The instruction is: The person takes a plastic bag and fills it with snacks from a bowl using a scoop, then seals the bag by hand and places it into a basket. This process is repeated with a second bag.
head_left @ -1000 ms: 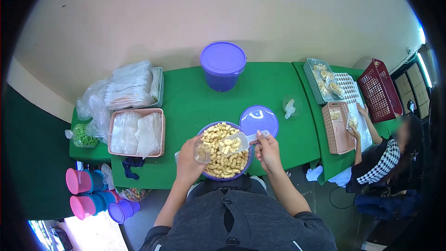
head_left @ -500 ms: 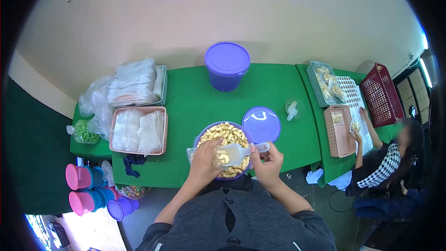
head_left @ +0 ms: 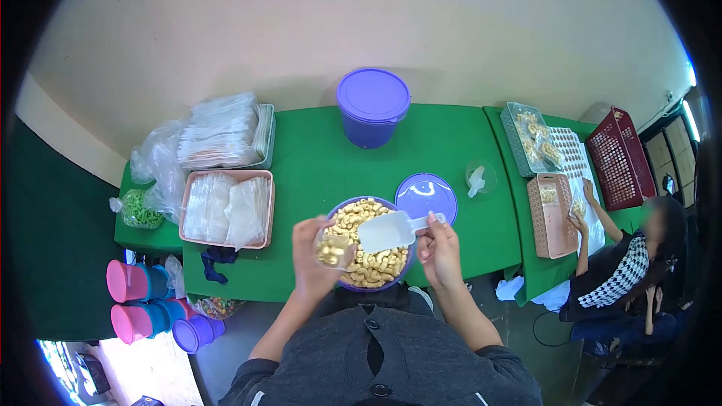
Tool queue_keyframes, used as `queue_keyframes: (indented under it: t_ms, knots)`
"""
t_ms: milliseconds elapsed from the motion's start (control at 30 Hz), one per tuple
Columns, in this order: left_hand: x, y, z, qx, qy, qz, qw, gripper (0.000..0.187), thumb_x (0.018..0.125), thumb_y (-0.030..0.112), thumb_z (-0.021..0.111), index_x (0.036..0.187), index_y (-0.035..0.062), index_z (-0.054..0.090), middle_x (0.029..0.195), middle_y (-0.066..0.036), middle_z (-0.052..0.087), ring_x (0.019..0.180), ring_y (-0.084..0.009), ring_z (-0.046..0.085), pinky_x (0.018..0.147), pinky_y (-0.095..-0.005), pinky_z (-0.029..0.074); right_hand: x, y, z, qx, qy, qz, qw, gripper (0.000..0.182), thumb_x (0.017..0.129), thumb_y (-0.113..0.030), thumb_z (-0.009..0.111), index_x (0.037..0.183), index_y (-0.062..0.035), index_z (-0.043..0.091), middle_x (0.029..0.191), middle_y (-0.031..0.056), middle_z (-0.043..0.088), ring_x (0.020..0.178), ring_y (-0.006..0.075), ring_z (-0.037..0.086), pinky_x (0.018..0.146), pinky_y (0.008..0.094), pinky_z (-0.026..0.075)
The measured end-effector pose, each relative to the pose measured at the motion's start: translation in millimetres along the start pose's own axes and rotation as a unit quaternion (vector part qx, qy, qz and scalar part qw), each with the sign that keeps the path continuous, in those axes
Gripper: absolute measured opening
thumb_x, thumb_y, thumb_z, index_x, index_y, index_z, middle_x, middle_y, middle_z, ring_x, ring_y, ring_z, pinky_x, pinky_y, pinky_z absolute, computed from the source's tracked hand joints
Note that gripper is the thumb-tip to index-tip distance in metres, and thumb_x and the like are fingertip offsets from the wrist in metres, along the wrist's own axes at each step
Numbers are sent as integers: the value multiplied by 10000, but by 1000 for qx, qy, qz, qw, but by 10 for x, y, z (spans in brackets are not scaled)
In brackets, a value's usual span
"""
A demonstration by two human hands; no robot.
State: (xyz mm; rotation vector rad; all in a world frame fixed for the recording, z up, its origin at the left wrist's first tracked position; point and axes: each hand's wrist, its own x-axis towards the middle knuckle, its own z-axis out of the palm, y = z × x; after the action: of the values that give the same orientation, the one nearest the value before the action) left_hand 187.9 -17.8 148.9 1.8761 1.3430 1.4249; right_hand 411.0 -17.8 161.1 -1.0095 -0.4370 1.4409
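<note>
My left hand (head_left: 314, 257) holds a small clear plastic bag (head_left: 332, 249) with some yellow snack pieces in it, just left of the purple bowl (head_left: 338, 283). The bowl is full of yellow curled snacks (head_left: 368, 263) and stands at the near edge of the green table (head_left: 316, 165). My right hand (head_left: 438, 248) grips the handle of a white plastic scoop (head_left: 387, 231), which hovers empty over the bowl, its mouth toward the bag.
A purple lid (head_left: 426, 197) lies right of the bowl, a lidded purple bucket (head_left: 372, 107) at the back. Pink tray of clear bags (head_left: 226, 209) and bag stacks (head_left: 220, 131) lie left. Another person (head_left: 628, 256) works at the right table by a pink basket (head_left: 547, 214) and red basket (head_left: 620, 158).
The scoop was tipped into the bag half a second ago; now it is lifted out empty, and the bag has moved left with snacks inside.
</note>
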Motion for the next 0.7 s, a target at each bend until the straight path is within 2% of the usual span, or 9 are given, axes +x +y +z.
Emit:
queue_keyframes:
  t_ms: [100, 167, 200, 267, 333, 433, 467, 600, 700]
  knots:
    - [-28, -70, -132, -211, 98, -99, 968, 873, 676, 108, 838, 1349, 87, 282, 1013, -88, 492, 905, -204, 622, 840, -344, 521, 111, 13, -85, -128, 30, -112, 985, 203, 967, -237, 561, 897, -47, 546, 737, 82, 640, 453, 72, 490, 393, 207, 380]
    - [-48, -379, -399, -546, 14, -139, 826, 897, 645, 67, 841, 1351, 100, 289, 947, -85, 503, 839, -204, 621, 783, -335, 547, 213, 92, -191, -164, 22, -106, 981, 197, 960, -221, 573, 917, -30, 555, 747, 85, 646, 468, 78, 518, 410, 213, 410]
    - [142, -426, -417, -688, -65, -55, 721, 960, 626, 96, 835, 1394, 107, 259, 918, -84, 517, 815, -210, 619, 740, -343, 556, 252, 135, -226, -205, -12, -55, 977, 196, 957, -217, 577, 928, -24, 562, 727, 71, 641, 468, 84, 528, 415, 215, 418]
    - [106, -244, -427, -660, -30, -116, 742, 964, 663, 196, 816, 1416, 96, 221, 949, -92, 516, 818, -222, 614, 734, -346, 547, 315, 216, -322, -268, -76, 33, 960, 239, 920, -224, 633, 989, -3, 575, 702, 49, 644, 504, 103, 562, 465, 227, 448]
    - [118, -111, -423, -613, 2, -201, 764, 957, 728, 388, 724, 1450, 75, 181, 1085, -154, 536, 941, -291, 617, 844, -385, 536, 414, 385, -494, -357, -77, 2, 931, 265, 893, -227, 664, 998, 2, 581, 728, 63, 646, 552, 113, 578, 498, 249, 460]
    - [134, -67, -413, -568, 8, -260, 781, 856, 788, 448, 633, 1444, 62, 240, 1229, -215, 515, 1059, -337, 593, 957, -431, 491, 387, 302, -462, -512, -53, -65, 855, 317, 840, -230, 715, 1014, 8, 597, 828, 104, 640, 642, 137, 600, 563, 289, 477]
    - [79, -167, -416, -539, -24, -247, 805, 770, 860, 497, 525, 1440, 50, 287, 1315, -255, 480, 1132, -354, 562, 989, -454, 462, 355, 234, -409, -577, -27, -103, 810, 340, 816, -230, 735, 1020, 11, 606, 904, 131, 631, 684, 152, 606, 594, 307, 483]
    - [85, -155, -412, -491, -68, -266, 827, 709, 915, 470, 482, 1443, 36, 291, 1340, -269, 470, 1176, -370, 540, 992, -456, 458, 339, 139, -429, -607, -91, -45, 788, 331, 830, -230, 705, 1042, 6, 608, 1040, 180, 577, 816, 221, 627, 708, 346, 499]
    - [91, -144, -415, -380, -172, -228, 880, 690, 948, 532, 432, 1393, 6, 399, 1380, -261, 452, 1217, -319, 523, 1006, -437, 443, 302, 142, -413, -664, -102, -124, 731, 308, 856, -197, 678, 1072, 7, 599, 1115, 167, 572, 852, 239, 628, 755, 345, 509]
